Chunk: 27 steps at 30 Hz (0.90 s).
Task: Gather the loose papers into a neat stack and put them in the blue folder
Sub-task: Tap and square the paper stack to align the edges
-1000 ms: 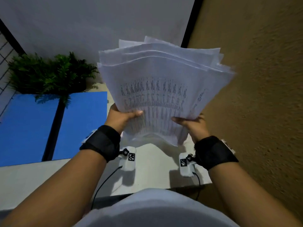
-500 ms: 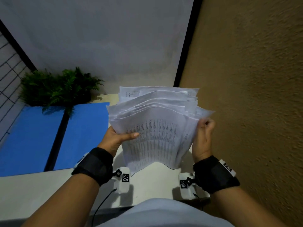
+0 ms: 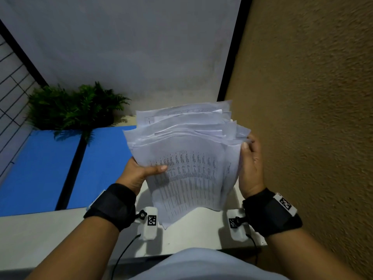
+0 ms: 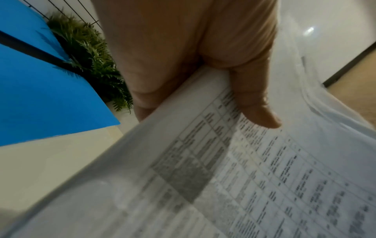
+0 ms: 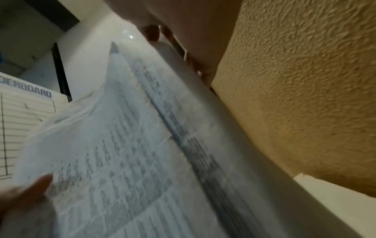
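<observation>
A fanned, uneven bundle of printed papers [image 3: 187, 158] stands nearly upright above the table's right end, held between both hands. My left hand [image 3: 141, 172] grips its left edge, thumb across the printed front sheet [image 4: 254, 177] and fingers behind. My right hand [image 3: 250, 164] holds the right edge high up, thumb on the front and fingers curled behind the sheets [image 5: 142, 145]. The blue folder [image 3: 50, 168] lies open and flat on the table to the left, a black spine down its middle [image 4: 40, 90].
A green fern-like plant [image 3: 74, 108] stands at the back, overhanging the folder's far edge. The white table [image 3: 40, 229] ends at a textured tan wall [image 3: 312, 118] on the right. A wire grid [image 3: 10, 81] lines the left side.
The bundle has come down from a raised, spread position toward the table. My right hand has slid from the bottom edge up the right side of the papers.
</observation>
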Each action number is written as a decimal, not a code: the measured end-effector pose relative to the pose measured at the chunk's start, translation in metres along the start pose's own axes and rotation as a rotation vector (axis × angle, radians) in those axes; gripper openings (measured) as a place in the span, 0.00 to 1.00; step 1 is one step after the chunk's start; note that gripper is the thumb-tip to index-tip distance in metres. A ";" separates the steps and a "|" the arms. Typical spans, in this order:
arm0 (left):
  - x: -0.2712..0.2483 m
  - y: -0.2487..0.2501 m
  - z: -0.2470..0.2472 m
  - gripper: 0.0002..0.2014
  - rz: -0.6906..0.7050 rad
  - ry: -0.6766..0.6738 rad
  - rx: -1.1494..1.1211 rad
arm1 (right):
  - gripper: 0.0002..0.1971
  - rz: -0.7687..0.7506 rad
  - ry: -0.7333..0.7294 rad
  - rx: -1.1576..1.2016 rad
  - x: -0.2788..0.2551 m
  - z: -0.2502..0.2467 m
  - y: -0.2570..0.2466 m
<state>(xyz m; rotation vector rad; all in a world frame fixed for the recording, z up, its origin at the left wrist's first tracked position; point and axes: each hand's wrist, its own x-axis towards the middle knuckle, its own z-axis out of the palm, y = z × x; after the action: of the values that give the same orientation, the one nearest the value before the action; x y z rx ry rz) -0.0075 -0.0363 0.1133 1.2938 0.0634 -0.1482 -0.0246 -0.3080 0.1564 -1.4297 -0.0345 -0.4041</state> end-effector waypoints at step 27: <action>0.011 0.030 0.015 0.50 0.093 -0.103 0.097 | 0.48 0.040 0.055 -0.062 0.002 0.009 -0.010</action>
<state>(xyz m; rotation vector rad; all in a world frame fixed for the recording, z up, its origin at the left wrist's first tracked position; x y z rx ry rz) 0.0073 -0.0434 0.1448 1.3810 -0.0928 -0.1391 -0.0236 -0.3011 0.1674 -1.4772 0.0516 -0.4141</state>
